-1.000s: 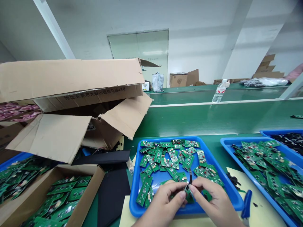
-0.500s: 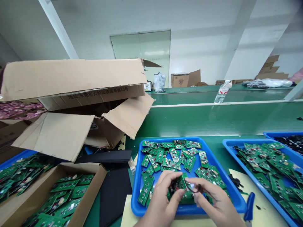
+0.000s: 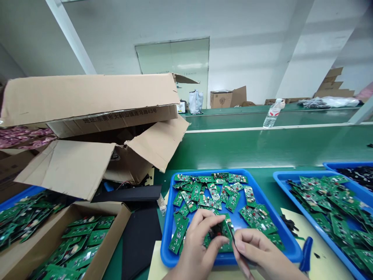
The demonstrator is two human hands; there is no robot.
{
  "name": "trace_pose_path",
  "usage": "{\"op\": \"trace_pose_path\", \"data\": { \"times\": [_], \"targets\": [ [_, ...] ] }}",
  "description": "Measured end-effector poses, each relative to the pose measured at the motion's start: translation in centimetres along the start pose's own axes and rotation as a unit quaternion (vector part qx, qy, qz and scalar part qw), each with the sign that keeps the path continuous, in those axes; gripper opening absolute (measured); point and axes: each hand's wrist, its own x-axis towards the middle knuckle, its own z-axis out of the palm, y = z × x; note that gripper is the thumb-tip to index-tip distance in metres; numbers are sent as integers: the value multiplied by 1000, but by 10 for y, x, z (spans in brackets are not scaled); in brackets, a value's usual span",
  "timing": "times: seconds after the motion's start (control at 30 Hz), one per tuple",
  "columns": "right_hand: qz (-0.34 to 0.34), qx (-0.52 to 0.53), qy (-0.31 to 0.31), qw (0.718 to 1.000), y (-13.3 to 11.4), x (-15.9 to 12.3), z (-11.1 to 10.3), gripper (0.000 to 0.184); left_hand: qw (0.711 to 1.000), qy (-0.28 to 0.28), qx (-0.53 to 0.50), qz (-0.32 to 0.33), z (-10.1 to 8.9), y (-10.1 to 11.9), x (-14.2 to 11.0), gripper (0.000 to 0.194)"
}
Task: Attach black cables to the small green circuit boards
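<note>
My left hand (image 3: 201, 243) is closed on a green circuit board (image 3: 219, 231), held tilted over the near edge of the middle blue tray (image 3: 169, 233). My right hand (image 3: 259, 252) pinches a thin dark strip (image 3: 230, 232) against the board's right edge. Both hands meet at the tray's front, above several loose green circuit boards (image 3: 214, 192) lying in it.
A second blue tray (image 3: 281, 179) of boards sits to the right, with a blue-handled tool (image 3: 305, 251) on the yellow mat (image 3: 291, 215) between the two trays. A cardboard box (image 3: 116, 229) of boards stands at the left. Large open cartons (image 3: 87, 116) are behind it. A water bottle (image 3: 271, 112) stands on the green conveyor (image 3: 262, 146).
The board in my left hand went from low and edge-on to tilted up facing me. My right hand shifted down and pressed the dark strip to the board's right edge.
</note>
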Motion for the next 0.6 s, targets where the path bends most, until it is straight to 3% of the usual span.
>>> {"op": "trace_pose_path", "data": {
  "times": [0.13,0.23,0.37,0.6],
  "targets": [
    [33,88,-28,995,2,2,3,43,989,-22,-122,-84,3,0,1,31],
    [51,95,-41,993,2,3,4,42,969,-40,-215,-118,6,-2,1,33],
    [26,21,-20,999,1,3,2,48,950,-63,-271,-143,7,-2,1,33],
    [-29,-120,50,991,5,2,-7,50,950,-61,-242,-186,5,6,1,36]
  ]
}}
